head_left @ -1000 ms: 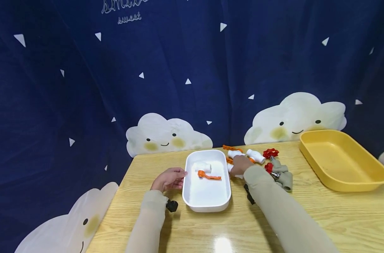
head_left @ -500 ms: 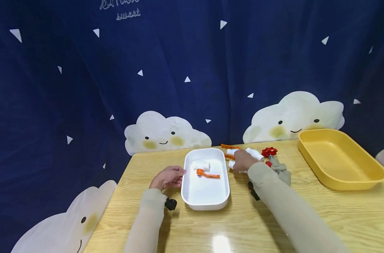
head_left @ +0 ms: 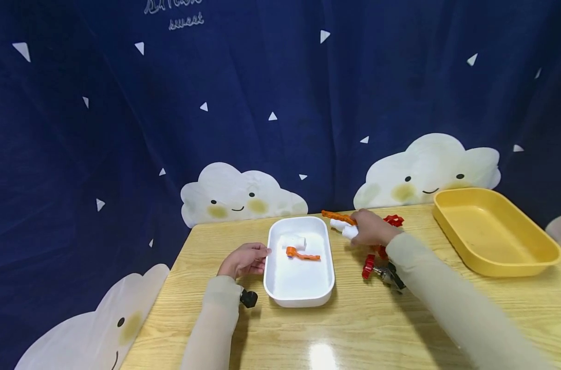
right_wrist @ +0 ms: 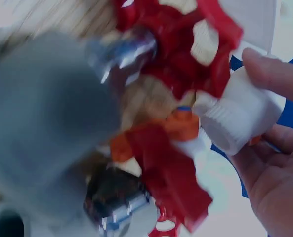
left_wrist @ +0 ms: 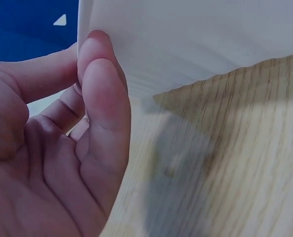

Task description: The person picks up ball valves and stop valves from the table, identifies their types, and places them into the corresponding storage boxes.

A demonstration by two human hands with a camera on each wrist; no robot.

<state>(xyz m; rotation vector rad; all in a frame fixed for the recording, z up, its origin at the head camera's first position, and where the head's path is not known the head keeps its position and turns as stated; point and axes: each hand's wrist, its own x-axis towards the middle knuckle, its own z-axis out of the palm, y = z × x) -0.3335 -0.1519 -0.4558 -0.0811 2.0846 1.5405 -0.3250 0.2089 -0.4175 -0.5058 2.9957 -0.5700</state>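
Gripping a white fitting [right_wrist: 242,111] between right hand [head_left: 372,227] thumb and curled fingers; just beside those fingertips, an orange handle [head_left: 336,216]. Pinching a white tray [head_left: 303,282] by its side in the left hand [head_left: 247,259]; past these fingers, inside, an orange lever [head_left: 304,256]. Well right of the right fingers, a yellow tray [head_left: 493,231].

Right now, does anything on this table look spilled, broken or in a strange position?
Nothing looks spilled or clearly broken. Only the red handles near the right hand look a little messy, since they face different ways outside the white box.
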